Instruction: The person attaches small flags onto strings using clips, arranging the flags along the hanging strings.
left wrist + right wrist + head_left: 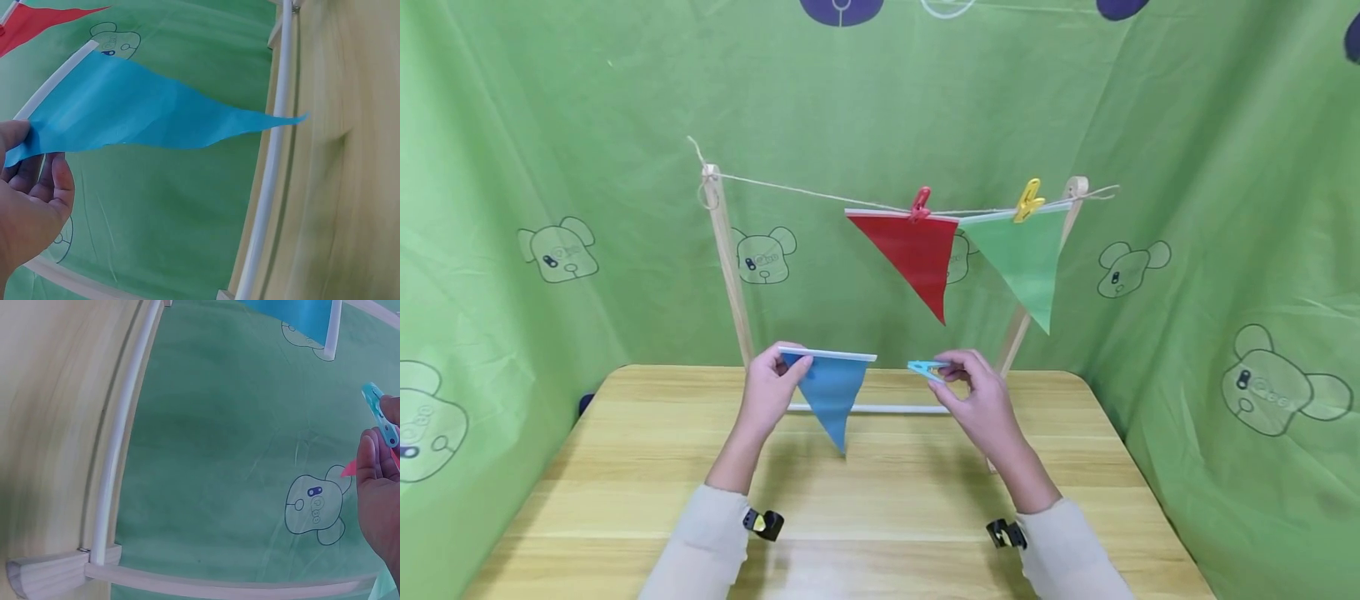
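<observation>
My left hand (769, 386) pinches a blue triangular pennant (831, 392) by the left end of its white top edge, and the point hangs down over the table. In the left wrist view the thumb lies on the front of the pennant (144, 103), with fingers behind. Off to the right, my right hand (981, 396) pinches a light blue clothespin (927, 367) between thumb and fingers; its tip faces the pennant, apart from it. Above, a red pennant (917, 250) hangs from a string (805, 193) by a red clothespin (920, 204), beside a green pennant (1026, 258) under a yellow clothespin (1028, 201).
The string runs between a left wooden post (730, 267) and a right wooden post (1013, 337). A white rod (898, 409) joins them low down, near the wooden table (865, 500). Green printed cloth (647, 100) surrounds the table at the back and sides.
</observation>
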Demonstrator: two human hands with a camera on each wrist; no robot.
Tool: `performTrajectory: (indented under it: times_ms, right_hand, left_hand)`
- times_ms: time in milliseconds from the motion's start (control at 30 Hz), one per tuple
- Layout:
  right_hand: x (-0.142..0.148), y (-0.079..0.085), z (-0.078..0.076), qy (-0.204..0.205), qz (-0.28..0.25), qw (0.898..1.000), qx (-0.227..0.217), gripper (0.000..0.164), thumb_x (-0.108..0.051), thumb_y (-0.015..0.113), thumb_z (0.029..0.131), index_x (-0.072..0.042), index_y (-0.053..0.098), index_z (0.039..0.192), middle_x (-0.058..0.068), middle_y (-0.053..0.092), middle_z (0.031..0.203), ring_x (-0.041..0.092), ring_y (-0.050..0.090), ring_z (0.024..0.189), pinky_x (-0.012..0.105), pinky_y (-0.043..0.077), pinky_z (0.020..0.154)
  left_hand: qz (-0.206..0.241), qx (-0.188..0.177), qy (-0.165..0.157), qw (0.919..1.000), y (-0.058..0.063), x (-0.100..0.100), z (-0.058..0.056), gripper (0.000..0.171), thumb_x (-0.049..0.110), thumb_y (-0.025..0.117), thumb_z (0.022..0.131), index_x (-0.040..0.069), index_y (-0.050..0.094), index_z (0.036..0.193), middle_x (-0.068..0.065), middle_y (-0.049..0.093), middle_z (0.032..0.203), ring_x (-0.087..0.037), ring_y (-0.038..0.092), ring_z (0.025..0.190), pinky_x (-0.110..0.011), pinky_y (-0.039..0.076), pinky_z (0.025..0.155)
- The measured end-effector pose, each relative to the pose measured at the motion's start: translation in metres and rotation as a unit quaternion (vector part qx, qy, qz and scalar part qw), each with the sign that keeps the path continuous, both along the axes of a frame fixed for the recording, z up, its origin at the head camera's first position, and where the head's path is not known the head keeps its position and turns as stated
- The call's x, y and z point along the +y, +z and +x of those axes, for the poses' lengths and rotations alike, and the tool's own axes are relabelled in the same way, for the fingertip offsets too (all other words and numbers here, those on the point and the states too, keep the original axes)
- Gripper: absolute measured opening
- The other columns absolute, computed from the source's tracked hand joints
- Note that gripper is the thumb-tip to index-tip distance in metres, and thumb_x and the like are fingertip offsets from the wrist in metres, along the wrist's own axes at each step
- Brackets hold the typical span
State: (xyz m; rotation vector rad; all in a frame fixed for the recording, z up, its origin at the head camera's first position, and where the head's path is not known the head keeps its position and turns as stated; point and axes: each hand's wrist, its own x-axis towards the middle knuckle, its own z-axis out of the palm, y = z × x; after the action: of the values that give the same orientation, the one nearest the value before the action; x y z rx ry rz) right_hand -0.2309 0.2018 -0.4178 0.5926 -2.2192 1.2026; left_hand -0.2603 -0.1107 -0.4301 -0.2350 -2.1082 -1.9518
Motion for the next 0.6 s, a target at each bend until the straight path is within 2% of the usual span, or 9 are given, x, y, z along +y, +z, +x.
performTrajectory:
  times_ms: [133, 400, 600]
  right_hand:
    - [-0.002, 0.006, -0.001, 0.004, 0.007, 1.000, 0.006, 0.034, 0.003, 0.081, 0.085, -0.002, 0.068, 0.116, 0.009, 0.068, 0.108, 0.022, 0.066, 0.093, 0.018, 0.057, 0.087]
    - [-0.005, 0.014, -0.003, 0.024, 0.007, 0.999, 0.019, 0.035, 0.004, 0.081, 0.084, -0.002, 0.068, 0.117, 0.011, 0.068, 0.110, 0.027, 0.067, 0.094, 0.014, 0.055, 0.089]
    - [-0.008, 0.020, -0.004, 0.034, 0.010, 0.999, 0.024, 0.035, 0.002, 0.081, 0.085, -0.003, 0.069, 0.118, 0.008, 0.067, 0.111, 0.023, 0.066, 0.095, 0.015, 0.055, 0.089]
  left_hand:
    - [0.011, -0.001, 0.008, 0.9999, 0.003, 0.000, 0.000, 0.018, 0.005, 0.070, 0.097, -0.006, 0.068, 0.111, -0.019, 0.070, 0.100, -0.010, 0.064, 0.081, -0.019, 0.057, 0.074]
    - [0.020, -0.010, 0.023, 0.9995, 0.012, 0.000, -0.003, 0.020, 0.008, 0.070, 0.098, -0.005, 0.069, 0.113, -0.017, 0.070, 0.101, -0.011, 0.063, 0.082, -0.019, 0.056, 0.075]
    - [0.017, 0.004, 0.025, 0.9995, 0.022, 0.000, -0.004, 0.020, 0.010, 0.068, 0.100, -0.006, 0.068, 0.112, -0.021, 0.070, 0.105, -0.014, 0.064, 0.085, -0.020, 0.057, 0.077]
